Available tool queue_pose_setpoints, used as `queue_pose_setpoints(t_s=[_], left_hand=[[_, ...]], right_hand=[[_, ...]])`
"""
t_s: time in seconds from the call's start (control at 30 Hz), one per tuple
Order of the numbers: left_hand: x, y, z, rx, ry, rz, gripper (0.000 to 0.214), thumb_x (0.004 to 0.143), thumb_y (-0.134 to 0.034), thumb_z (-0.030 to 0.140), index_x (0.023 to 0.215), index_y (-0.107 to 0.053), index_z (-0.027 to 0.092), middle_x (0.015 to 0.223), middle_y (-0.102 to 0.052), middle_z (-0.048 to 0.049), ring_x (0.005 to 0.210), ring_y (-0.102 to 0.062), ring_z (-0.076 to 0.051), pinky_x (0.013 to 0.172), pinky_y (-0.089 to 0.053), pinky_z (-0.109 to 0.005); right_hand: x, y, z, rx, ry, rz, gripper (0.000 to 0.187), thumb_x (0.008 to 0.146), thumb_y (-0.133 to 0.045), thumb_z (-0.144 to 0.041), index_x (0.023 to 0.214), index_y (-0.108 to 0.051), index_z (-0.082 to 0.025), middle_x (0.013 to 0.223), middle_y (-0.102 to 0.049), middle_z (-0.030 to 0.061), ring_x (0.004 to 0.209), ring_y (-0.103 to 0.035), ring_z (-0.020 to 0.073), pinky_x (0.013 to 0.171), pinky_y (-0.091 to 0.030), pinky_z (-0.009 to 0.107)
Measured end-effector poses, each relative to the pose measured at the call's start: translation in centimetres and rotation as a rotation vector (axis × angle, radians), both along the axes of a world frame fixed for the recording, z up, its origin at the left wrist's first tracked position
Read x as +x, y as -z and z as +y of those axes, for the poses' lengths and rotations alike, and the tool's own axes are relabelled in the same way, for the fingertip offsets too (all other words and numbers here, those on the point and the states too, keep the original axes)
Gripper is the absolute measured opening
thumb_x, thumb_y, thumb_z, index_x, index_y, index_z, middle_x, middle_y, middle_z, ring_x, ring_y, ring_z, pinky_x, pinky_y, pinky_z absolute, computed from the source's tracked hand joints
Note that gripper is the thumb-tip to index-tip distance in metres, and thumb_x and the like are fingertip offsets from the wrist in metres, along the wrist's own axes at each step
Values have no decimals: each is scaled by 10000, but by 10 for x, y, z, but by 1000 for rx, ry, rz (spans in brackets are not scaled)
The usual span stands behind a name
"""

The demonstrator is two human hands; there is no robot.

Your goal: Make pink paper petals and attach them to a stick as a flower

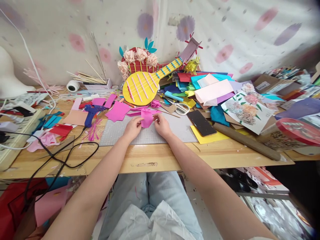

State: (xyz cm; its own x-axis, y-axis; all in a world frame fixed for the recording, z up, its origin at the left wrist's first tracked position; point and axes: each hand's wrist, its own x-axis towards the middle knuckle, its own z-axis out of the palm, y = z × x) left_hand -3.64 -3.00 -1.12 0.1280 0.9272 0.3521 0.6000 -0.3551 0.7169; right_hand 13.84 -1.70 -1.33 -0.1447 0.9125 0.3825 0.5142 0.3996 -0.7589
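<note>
A small pink paper petal (pixel 147 119) is held up between my two hands, over the grey cutting mat (pixel 117 133). My left hand (pixel 133 128) pinches its left edge, and my right hand (pixel 162 125) grips the right edge with closed fingers. Just behind the hands lie more pink paper pieces (pixel 118 111), some stacked. A crumpled pink paper flower (pixel 155 103) sits beyond them. Further back leans a yellow paper lute (pixel 141 88) with pink strips across its body.
A blue glue gun (pixel 90 115) stands at the left, its black cable (pixel 66 161) looping over the table edge. Scissors (pixel 182 108), a phone (pixel 202 123), a wooden stick (pixel 246 141) and a red-lidded tub (pixel 291 133) lie to the right. Coloured paper (pixel 213 90) is piled behind.
</note>
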Motion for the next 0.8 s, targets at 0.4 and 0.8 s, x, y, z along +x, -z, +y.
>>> queue_pose_setpoints(t_s=[0.4,0.8], left_hand=[[-3,-14,-13,165,-76,371,215,690,-518,103,781,-681,210,1081,-447,-75,1091,-416,-229,989,-352,-386],[-5,-3,-3,103,-92,342,143,752,-552,280,799,-657,194,959,-513,-66,1002,-449,-219,958,-363,-369]], right_hand=[[-3,-4,-6,28,-147,-202,351,725,-416,-78,1039,-500,-209,856,-669,-7,780,-537,149,754,-420,292],[-11,-1,-5,24,-66,-285,222,758,-517,-187,977,-551,-205,841,-643,19,812,-528,167,757,-412,314]])
